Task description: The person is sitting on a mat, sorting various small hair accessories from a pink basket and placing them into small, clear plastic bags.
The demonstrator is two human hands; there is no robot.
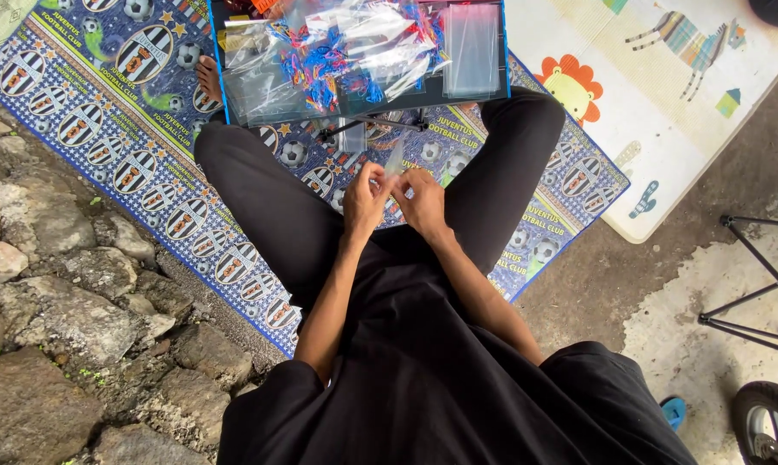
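Single head-worn view, looking almost straight down the wearer's own torso from close above; black shirt fills the lower centre of the frame, crossed legs spread toward the middle. Both hands, left hand and right hand, sit near frame centre, close to the lens. Upper edge reaches a blue-rimmed tray on the patterned mat; stone paving lies lower left, concrete floor right.

Bicycle wheel cut off at frame corner.
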